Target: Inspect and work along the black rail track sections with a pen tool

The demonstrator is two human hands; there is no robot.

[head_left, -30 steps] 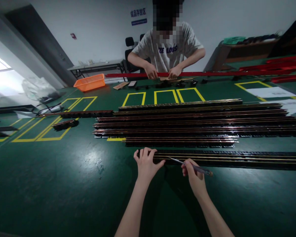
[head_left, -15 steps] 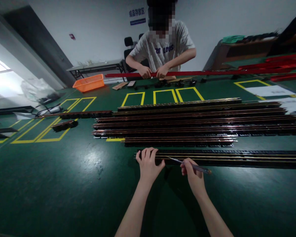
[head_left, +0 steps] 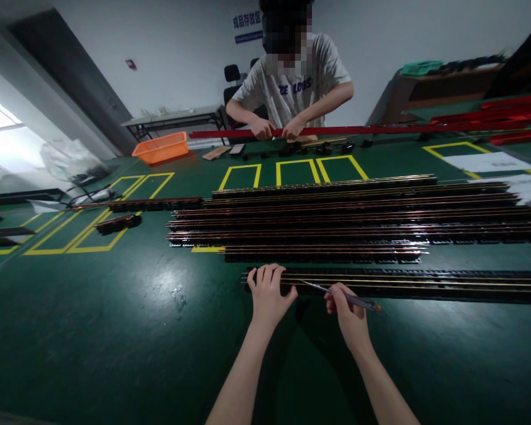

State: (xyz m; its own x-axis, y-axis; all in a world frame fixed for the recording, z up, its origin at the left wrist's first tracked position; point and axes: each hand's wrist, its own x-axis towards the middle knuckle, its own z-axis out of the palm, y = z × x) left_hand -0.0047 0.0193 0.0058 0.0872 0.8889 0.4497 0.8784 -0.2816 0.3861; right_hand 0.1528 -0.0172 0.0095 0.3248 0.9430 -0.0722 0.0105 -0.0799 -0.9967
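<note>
My left hand [head_left: 268, 295] grips the left end of a long black strip [head_left: 402, 277], fingers over its far edge and thumb at the near one. Thin brass-coloured rods run along this strip, which lies flat on the green table [head_left: 115, 330]. Held like a pen in my right hand [head_left: 347, 316] is a slim tool [head_left: 360, 301] with a purplish handle and a thin metal shaft. Its tip reaches the strip just right of my left hand; whether it touches a rod I cannot tell.
Several similar strips [head_left: 314, 221] lie stacked beyond mine. A short dark bundle [head_left: 117, 224] sits to the left. Across the table, a person [head_left: 298, 82] holds a long red bar [head_left: 358, 130]. An orange basket [head_left: 161, 149] and white sheets [head_left: 487, 162] are farther back.
The view has shifted very slightly. Both hands keep their grip and place on the strip and the tool; nothing else has visibly moved.
</note>
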